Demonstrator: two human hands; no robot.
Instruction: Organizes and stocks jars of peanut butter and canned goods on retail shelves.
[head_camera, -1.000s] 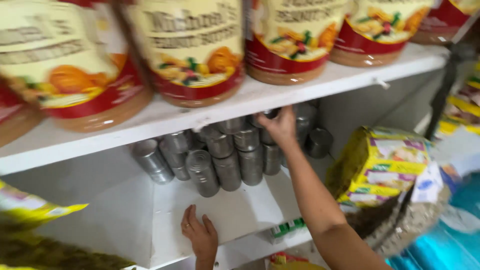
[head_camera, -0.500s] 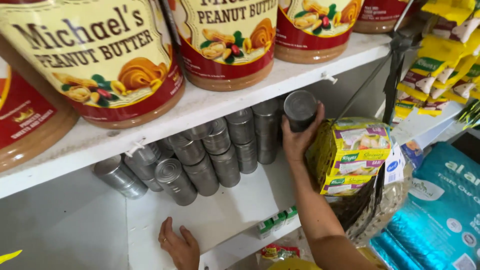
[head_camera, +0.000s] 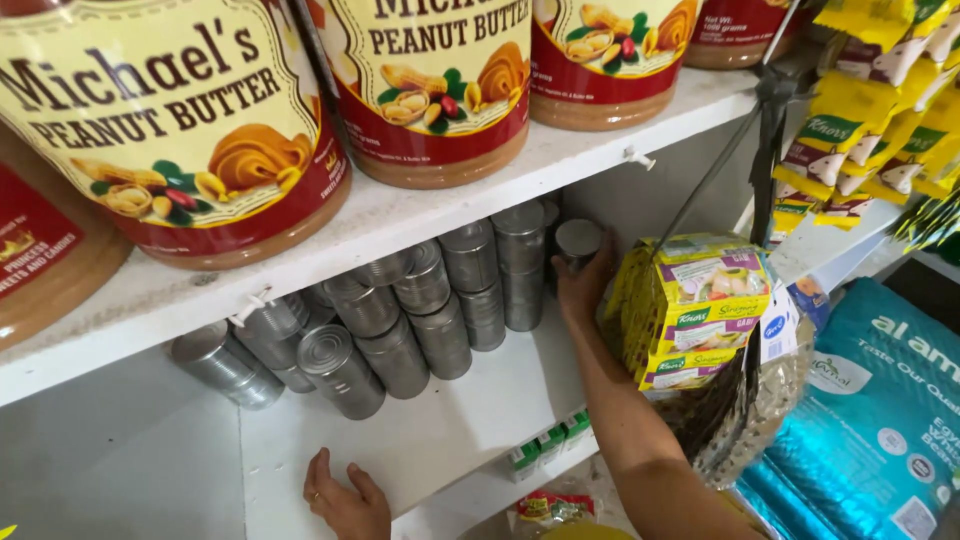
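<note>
My right hand (head_camera: 583, 283) grips a bare silver tin can (head_camera: 577, 241) at the right end of stacked silver cans (head_camera: 440, 300), deep under the upper shelf. My left hand (head_camera: 345, 500) lies flat, fingers apart, on the front of the white lower shelf (head_camera: 470, 420), holding nothing. The stacked cans run in two layers from the left back to the right back of that shelf.
Big peanut butter jars (head_camera: 190, 130) stand on the upper white shelf (head_camera: 400, 215). Yellow-green packet bundles (head_camera: 695, 310) sit right of my forearm. Yellow sachets (head_camera: 870, 120) hang at the upper right, teal bags (head_camera: 880, 420) lie lower right.
My right hand has carried the can lower and further back, beside the right end of the stack. My left hand stays flat on the shelf front.
</note>
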